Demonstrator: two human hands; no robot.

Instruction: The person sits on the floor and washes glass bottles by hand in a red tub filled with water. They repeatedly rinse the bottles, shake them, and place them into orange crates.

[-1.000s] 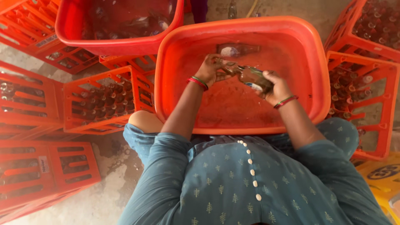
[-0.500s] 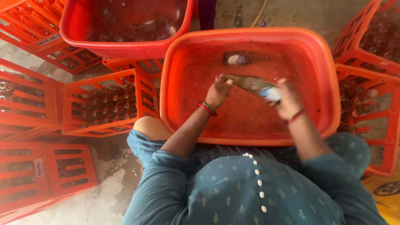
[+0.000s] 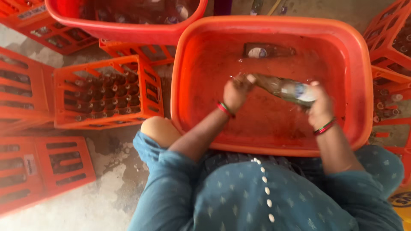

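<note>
Both forearms reach forward and down into the tub (image 3: 355, 85), elbows bent near the knees, each wrist wearing red and green bangles. The left hand (image 3: 236, 92) is curled shut around the neck end of a glass bottle (image 3: 284, 89); the right hand (image 3: 320, 107) is closed round its base end, knuckles up. The bottle lies nearly level between them, tilted a little down toward the right hand, held over the wet floor of the tub (motion blur hides the finger detail). One more bottle (image 3: 267, 50) lies on its side in the tub near the far wall, well apart from the hands, so two bottles show in this tub. A second tub (image 3: 128, 30) sits at upper left, its contents dim. At least five orange crates are partly in view: the nearest crate (image 3: 107, 92), just left of the tub, stands full of dark bottles too many and too blurred to count.
</note>
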